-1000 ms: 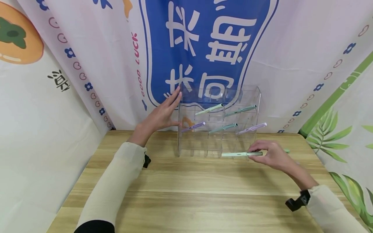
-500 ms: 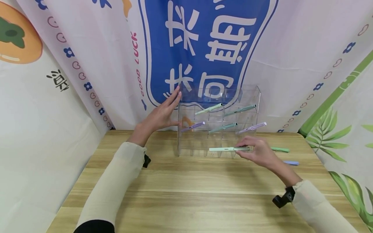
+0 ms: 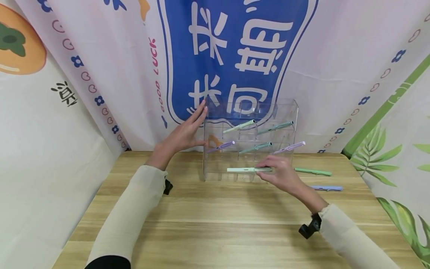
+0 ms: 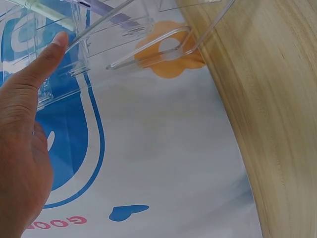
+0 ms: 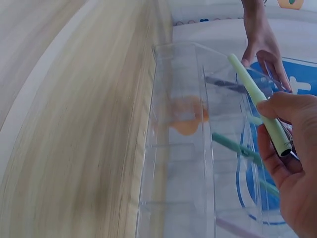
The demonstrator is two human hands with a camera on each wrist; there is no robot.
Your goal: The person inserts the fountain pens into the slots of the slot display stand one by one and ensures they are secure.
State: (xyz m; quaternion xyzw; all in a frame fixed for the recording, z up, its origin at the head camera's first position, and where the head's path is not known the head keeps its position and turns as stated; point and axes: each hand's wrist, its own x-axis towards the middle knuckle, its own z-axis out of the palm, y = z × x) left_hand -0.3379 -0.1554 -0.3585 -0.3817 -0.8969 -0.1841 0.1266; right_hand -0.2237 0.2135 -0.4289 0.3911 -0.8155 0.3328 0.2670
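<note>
Broadly, the pale wood-grain desk (image 3: 215, 231) carries, near its back edge, a clear tiered plastic rack (image 3: 212, 175), whose left side the left hand (image 3: 183, 136) touches with extended fingers. Before the rack's lower front, the right hand (image 3: 282, 173) pinches a slim, pale green pen (image 3: 241, 170) nearer the end facing the desk's right edge, the rest reaching leftward past the fingertips. It looks light, stiff and probably smooth enough to twist, so a thumb-and-finger pinch nearer mid-length should suit.
</note>
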